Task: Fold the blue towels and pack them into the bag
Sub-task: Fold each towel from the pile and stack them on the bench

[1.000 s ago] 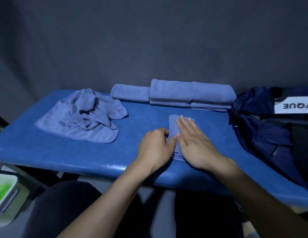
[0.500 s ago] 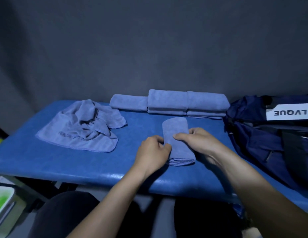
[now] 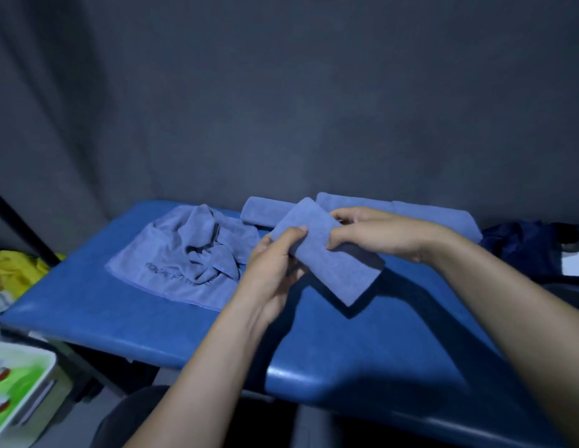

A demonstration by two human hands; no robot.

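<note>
a: which step is in hand now?

b: i think the folding of this one is finished. the folded towel (image 3: pixel 327 253) is lifted above the blue table (image 3: pixel 362 350), tilted, with its far end up and its near end pointing down to the right. the left hand (image 3: pixel 275 263) pinches its left edge, thumb on top and fingers curled under. the right hand (image 3: pixel 375 234) grips the other side, fingers curled around the edge.

a: so where does it go next?

b: in my judgement to the row of folded towels (image 3: pixel 427 215) at the back edge of the table, or direct into the bag (image 3: pixel 524 250), which lies at the right end. both hands must keep the layers pressed together, because a soft fold like this opens easily when it is carried by one side only.

a: what is left of the task?

b: the crumpled towel (image 3: pixel 184 253) lies on the left part of the table, not folded yet. no towel can be seen in the bag, so i think the packing is not begun.

a: any writing you can read?

b: the crumpled towel has dark letters printed on it, but the creases hide them and i cannot read them. the bag has a white label (image 3: pixel 577 261) at the picture edge, and only a part of one dark letter shows
</note>
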